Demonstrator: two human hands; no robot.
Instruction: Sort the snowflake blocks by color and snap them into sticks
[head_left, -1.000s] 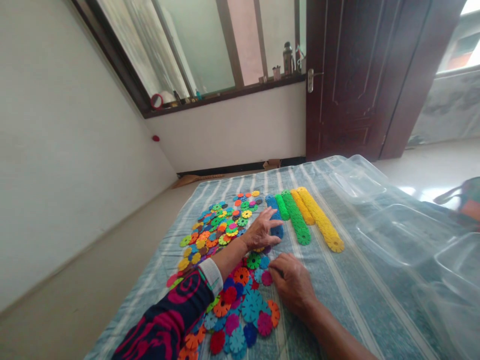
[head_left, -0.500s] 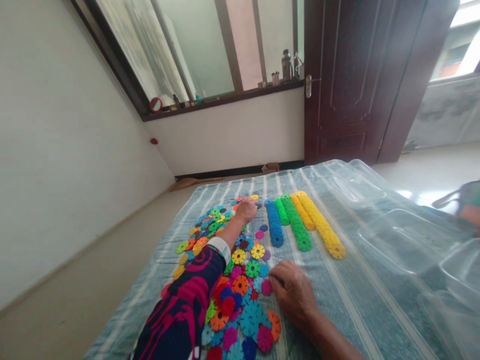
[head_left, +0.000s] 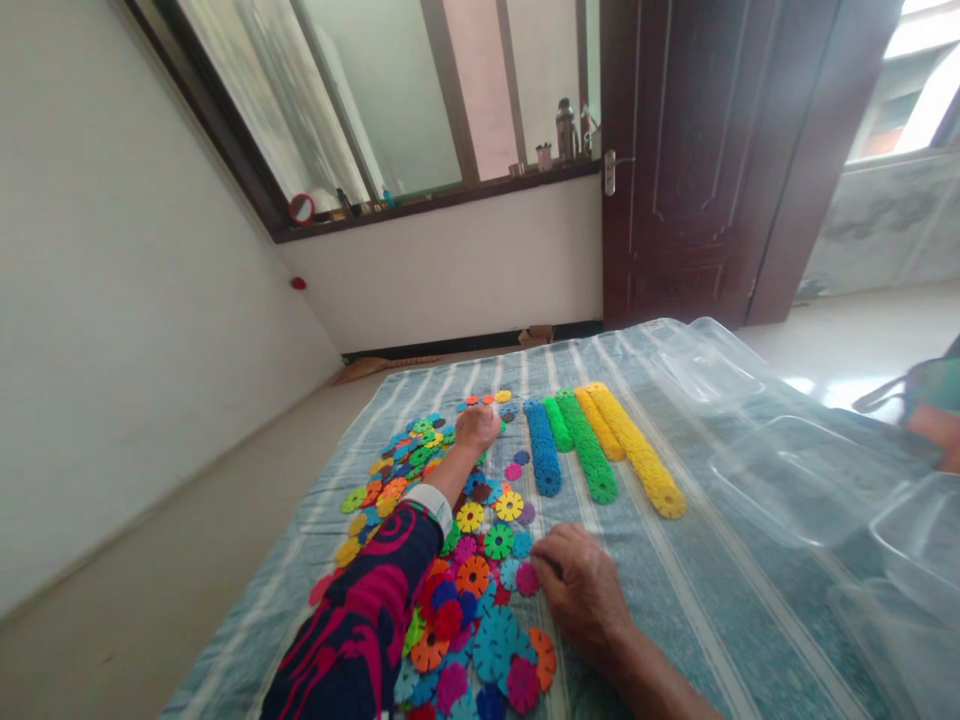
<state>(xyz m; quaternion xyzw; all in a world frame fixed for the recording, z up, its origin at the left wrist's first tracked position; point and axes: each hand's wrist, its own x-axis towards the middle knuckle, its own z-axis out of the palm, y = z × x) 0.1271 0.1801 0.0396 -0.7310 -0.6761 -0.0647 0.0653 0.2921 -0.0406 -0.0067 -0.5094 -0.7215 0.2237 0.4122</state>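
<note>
Nearest the camera, the right hand (head_left: 583, 588) lies knuckles-up on the striped cloth (head_left: 697, 610). Its fingers are curled under, and their tips sit just beside a magenta disc (head_left: 527, 578) at the edge of the heap. Whether they pinch anything cannot be told from here. The patterned sleeve (head_left: 360, 625) of the left arm crosses the heap of notched plastic discs (head_left: 457, 560), a loose mix of orange, teal, magenta, yellow and green spread over the cloth.

Farther out, the left hand (head_left: 478, 428) rests on the far part of the heap, fingers bent down onto the discs. Its palm is hidden, so I cannot tell whether it has one in its grip.

Just to the right of that hand lie lines of overlapping discs sorted by colour: a blue row (head_left: 541, 452), a short green row (head_left: 556, 424), a long green row (head_left: 590, 455), a short yellow row (head_left: 600, 424) and a long yellow row (head_left: 639, 455).

By my reading, the step in hand is picking one colour out of the mix. A next move would call for lifting a single disc free without dragging its neighbours, then laying it overlapped onto the near end of its matching row.

Clear plastic tubs (head_left: 810, 470) sit at the right. Beyond stand a dark door (head_left: 697, 150) and a window sill (head_left: 450, 195).
</note>
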